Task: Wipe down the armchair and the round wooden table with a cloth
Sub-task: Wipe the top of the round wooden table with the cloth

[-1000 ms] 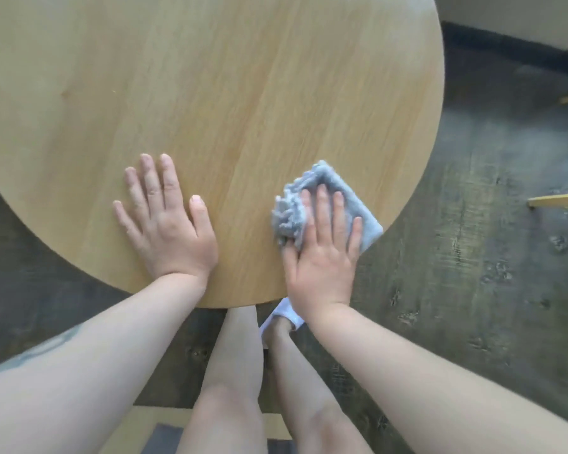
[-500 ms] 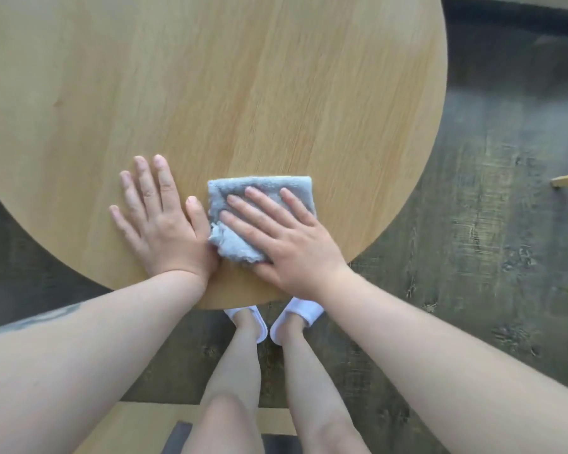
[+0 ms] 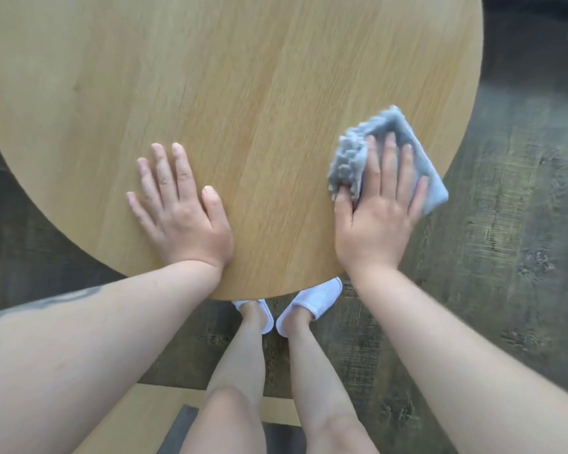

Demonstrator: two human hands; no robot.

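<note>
The round wooden table [image 3: 243,77] fills the upper part of the head view, light oak with visible grain. A folded grey-blue cloth [image 3: 351,158] lies at the table's near right edge, one corner hanging past the rim. My right hand [image 3: 377,217] presses flat on the cloth, fingers spread over it. My left hand [image 3: 181,211] rests flat on the bare tabletop near the front edge, fingers apart, holding nothing. The armchair is not in view.
Dark wood-look floor [image 3: 505,257] surrounds the table. My legs and white slippers [image 3: 312,299] stand just under the near rim. A pale wooden edge with a dark panel [image 3: 164,407] lies on the floor behind my feet.
My right hand has slid the cloth from beside my left hand out to the right edge of the table. My left hand has stayed in place.
</note>
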